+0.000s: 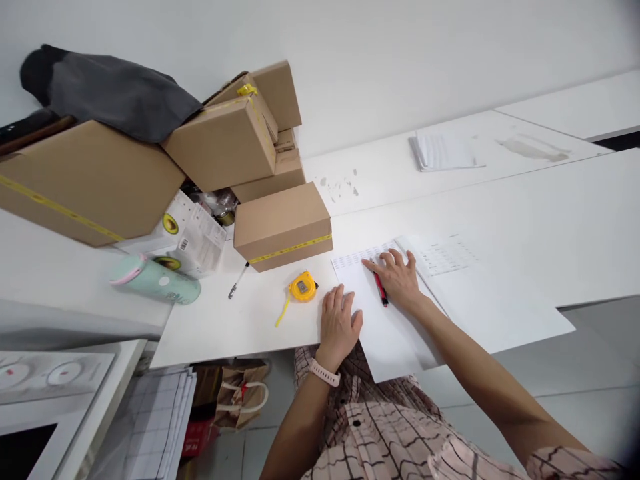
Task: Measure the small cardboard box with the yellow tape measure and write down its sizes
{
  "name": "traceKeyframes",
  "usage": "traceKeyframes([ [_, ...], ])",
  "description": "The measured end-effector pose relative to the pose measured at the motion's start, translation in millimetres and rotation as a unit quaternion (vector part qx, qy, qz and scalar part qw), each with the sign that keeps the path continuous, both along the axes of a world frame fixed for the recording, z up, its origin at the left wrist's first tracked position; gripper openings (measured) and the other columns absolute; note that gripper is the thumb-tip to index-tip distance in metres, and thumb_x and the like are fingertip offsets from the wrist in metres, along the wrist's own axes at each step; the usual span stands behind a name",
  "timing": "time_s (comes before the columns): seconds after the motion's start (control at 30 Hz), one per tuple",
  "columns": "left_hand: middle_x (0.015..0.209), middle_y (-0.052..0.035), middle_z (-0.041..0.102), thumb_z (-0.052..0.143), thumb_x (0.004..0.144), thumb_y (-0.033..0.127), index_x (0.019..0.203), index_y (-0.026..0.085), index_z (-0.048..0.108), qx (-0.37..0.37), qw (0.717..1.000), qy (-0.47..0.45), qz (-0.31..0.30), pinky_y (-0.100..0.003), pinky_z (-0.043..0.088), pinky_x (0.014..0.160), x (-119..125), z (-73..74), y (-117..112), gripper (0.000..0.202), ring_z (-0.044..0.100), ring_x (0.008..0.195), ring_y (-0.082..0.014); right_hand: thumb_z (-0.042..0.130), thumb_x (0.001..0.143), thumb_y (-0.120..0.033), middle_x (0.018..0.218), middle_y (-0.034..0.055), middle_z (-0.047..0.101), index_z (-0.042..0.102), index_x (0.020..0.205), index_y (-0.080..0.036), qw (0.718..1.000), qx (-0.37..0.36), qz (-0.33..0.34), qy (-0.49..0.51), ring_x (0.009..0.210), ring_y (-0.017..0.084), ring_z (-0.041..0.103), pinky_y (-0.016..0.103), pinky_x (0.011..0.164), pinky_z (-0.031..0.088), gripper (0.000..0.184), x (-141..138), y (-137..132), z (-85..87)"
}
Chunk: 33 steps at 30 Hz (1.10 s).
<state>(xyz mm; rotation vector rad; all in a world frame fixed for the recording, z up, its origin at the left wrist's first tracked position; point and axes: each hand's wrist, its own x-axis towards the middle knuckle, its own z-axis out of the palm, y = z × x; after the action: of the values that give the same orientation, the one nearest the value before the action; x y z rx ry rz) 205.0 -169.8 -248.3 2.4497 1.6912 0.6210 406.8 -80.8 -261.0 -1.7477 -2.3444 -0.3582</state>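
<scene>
My left hand (340,325) rests on the table's front edge, fingers loosely stretched and nothing in them. My right hand (397,277) lies with spread fingers on a white sheet (395,340) that has rows of small print along its top. Beside that palm, partly under the index finger, lies a red and black pen (381,292); I see no grip around it. A second printed sheet (480,293) adjoins on the right. To the left of my left hand sits a yellow tape measure (302,287) with a short bit of its tape out.
A closed cardboard box (283,227) with yellow tape stands behind the tape measure. More boxes (225,140) are piled at the back left. A mint bottle (165,280) lies at the left, near another pen (239,280). Stacked papers (443,150) lie at the back.
</scene>
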Motion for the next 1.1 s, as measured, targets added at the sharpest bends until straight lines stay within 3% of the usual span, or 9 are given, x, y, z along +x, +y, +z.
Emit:
traceKeyframes([
  [0.2,0.148,-0.0172,0.049,0.056,0.094,0.025,0.131,0.015,0.053,-0.001,1.0,0.0,0.0,-0.057,0.039,0.113,-0.3,-0.1,-0.2,0.039,0.044,0.137,-0.0346,0.043,0.091,-0.01,0.125,0.0125,0.06,0.059,0.137,-0.036,1.0,0.0,0.006,-0.002,0.121,0.028,0.048,0.058,0.111,0.018,0.055,0.5,-0.1,2.2],
  [0.77,0.148,-0.0186,0.048,0.058,0.093,0.022,0.131,0.014,0.052,0.011,1.0,0.008,-0.006,-0.059,0.041,0.111,0.0,-1.8,0.9,0.04,0.044,0.137,-0.0355,0.043,0.095,-0.013,0.122,0.0113,0.061,0.062,0.133,-0.035,1.0,0.021,0.022,0.005,0.113,0.026,0.052,0.048,0.106,0.025,0.047,2.4,1.7,2.5],
  [1.1,0.149,-0.0191,0.047,0.058,0.092,0.02,0.132,0.014,0.052,0.017,1.0,-0.007,-0.011,-0.059,0.041,0.111,-0.9,-1.5,2.0,0.041,0.044,0.137,-0.0359,0.042,0.096,-0.011,0.122,0.0117,0.061,0.063,0.131,-0.035,1.0,0.02,0.018,0.007,0.113,0.027,0.053,0.049,0.106,0.027,0.048,1.5,1.7,5.2],
])
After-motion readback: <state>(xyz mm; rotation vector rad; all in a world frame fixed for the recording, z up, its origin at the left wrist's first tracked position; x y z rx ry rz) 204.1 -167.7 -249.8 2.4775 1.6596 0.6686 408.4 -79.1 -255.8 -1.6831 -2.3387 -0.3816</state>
